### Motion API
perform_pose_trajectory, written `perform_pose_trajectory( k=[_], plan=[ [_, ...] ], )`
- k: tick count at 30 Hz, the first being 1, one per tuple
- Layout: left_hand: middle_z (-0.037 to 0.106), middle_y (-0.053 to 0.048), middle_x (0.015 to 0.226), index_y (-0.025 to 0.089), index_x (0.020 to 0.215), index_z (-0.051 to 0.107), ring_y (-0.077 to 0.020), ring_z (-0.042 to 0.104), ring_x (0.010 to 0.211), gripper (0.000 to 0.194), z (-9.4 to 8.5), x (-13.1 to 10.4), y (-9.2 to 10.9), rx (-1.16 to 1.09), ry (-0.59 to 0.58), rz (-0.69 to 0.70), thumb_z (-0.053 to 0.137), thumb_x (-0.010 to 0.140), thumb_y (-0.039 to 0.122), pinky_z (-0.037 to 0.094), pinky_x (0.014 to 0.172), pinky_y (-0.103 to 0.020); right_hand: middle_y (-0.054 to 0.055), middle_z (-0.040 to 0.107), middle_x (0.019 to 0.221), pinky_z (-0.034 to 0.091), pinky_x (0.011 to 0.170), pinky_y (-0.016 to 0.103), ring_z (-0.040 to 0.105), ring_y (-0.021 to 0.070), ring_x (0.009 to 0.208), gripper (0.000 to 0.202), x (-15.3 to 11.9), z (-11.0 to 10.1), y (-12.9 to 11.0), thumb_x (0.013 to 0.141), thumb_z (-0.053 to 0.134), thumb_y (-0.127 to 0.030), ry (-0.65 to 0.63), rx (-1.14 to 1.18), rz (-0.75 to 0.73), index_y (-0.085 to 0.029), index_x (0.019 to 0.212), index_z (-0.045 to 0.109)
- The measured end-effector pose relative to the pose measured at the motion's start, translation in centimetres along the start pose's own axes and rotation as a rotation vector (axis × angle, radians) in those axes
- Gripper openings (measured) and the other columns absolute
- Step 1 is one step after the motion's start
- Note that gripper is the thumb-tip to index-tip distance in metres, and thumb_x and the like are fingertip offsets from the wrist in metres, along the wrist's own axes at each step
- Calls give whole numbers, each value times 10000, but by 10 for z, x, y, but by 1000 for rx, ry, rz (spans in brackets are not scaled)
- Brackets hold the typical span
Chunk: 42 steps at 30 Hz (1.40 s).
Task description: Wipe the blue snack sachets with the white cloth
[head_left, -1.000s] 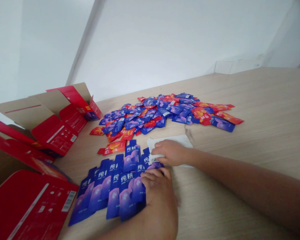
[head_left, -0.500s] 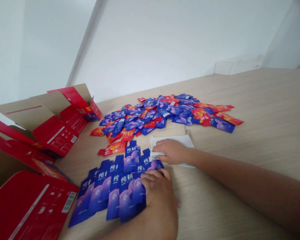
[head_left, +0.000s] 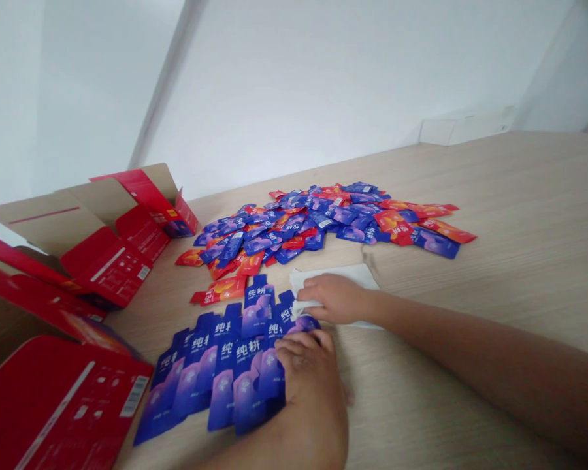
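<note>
Overlapping blue-purple pouches [head_left: 200, 372] with white lettering are spread in rows on the table in front of me. My left hand [head_left: 313, 382] lies at the right end of these rows, fingers curled over the edge of a blue pouch [head_left: 273, 372]. Just beyond it, my right hand [head_left: 334, 297] grips a white cloth [head_left: 360, 274], bunched at the fingertips and otherwise flat on the table. The bunched part touches the top of a pouch [head_left: 306, 323] that is partly covered by my left hand.
A heap of blue and red-orange pouches [head_left: 294, 225] lies farther back on the wooden table [head_left: 494, 261]. Open red cartons [head_left: 63, 398] with raised flaps stand along the left. A pale wall [head_left: 323, 85] rises behind the table, with a white box-like object [head_left: 460, 129] at its base.
My right hand and the cloth have shifted slightly left over the pouch. My left hand and the rows of pouches stay in place.
</note>
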<state>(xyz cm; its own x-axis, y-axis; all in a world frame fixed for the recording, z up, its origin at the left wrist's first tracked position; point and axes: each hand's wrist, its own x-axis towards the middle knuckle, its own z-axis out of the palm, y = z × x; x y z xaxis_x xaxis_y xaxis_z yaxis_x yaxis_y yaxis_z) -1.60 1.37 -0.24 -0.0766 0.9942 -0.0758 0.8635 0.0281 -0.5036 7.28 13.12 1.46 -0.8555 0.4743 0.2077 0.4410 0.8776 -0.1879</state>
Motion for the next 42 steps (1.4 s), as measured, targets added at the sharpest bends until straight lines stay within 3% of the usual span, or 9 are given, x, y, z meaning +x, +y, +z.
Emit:
perform_pose_trajectory(
  k=[3, 8, 16, 22, 30, 37, 42],
  plan=[
    [599, -310, 1133, 104, 1149, 550, -482, 557, 1020, 953, 0, 0, 0, -1, 16, -10, 799, 352, 564, 389, 804, -515, 60, 589, 859, 344, 642, 278, 532, 182, 740, 186, -1, 0, 1, 851, 488, -304, 6, -13, 8, -172, 922, 599],
    [581, -311, 1160, 104, 1173, 525, -504, 544, 1024, 943, 2, 0, -1, -34, -8, 12, 800, 379, 533, 385, 803, -569, 49, 581, 852, 349, 653, 270, 528, 182, 761, 182, -2, 1, -1, 838, 509, -320, -23, 52, -140, -185, 919, 598],
    [608, -298, 1128, 122, 1154, 552, -475, 561, 1019, 982, -2, -1, -1, -5, 8, -9, 778, 337, 618, 381, 812, -515, 66, 593, 881, 343, 652, 285, 543, 196, 766, 216, 0, 1, 4, 855, 481, -325, 2, -15, 47, -184, 969, 598],
    [599, -299, 1145, 123, 1163, 541, -473, 561, 1023, 920, -1, -1, 1, 26, 6, -17, 762, 408, 599, 372, 814, -525, 59, 592, 881, 354, 684, 289, 536, 192, 785, 209, -2, 0, -2, 851, 492, -326, -31, 8, -106, -192, 974, 595],
    [598, -307, 1141, 118, 1165, 546, -482, 550, 1037, 953, -3, -1, -1, -12, -12, -14, 764, 383, 618, 366, 826, -520, 77, 597, 913, 352, 681, 294, 545, 200, 789, 223, 1, -2, 2, 861, 482, -313, -37, -26, 94, -184, 1001, 598],
    [589, -303, 1162, 125, 1184, 531, -482, 548, 1040, 1020, -3, -1, 0, -8, -14, -17, 788, 323, 608, 354, 839, -535, 56, 593, 877, 370, 684, 284, 549, 192, 800, 204, -2, -1, -5, 864, 485, -339, -56, 41, -118, -190, 947, 597],
    [601, -299, 1143, 124, 1156, 553, -474, 555, 1032, 1006, -3, -1, 0, 1, -6, -23, 778, 315, 628, 368, 828, -513, 68, 597, 912, 357, 673, 288, 548, 195, 785, 220, 1, -2, -2, 862, 483, -317, -43, -5, 36, -188, 998, 599]
  ],
)
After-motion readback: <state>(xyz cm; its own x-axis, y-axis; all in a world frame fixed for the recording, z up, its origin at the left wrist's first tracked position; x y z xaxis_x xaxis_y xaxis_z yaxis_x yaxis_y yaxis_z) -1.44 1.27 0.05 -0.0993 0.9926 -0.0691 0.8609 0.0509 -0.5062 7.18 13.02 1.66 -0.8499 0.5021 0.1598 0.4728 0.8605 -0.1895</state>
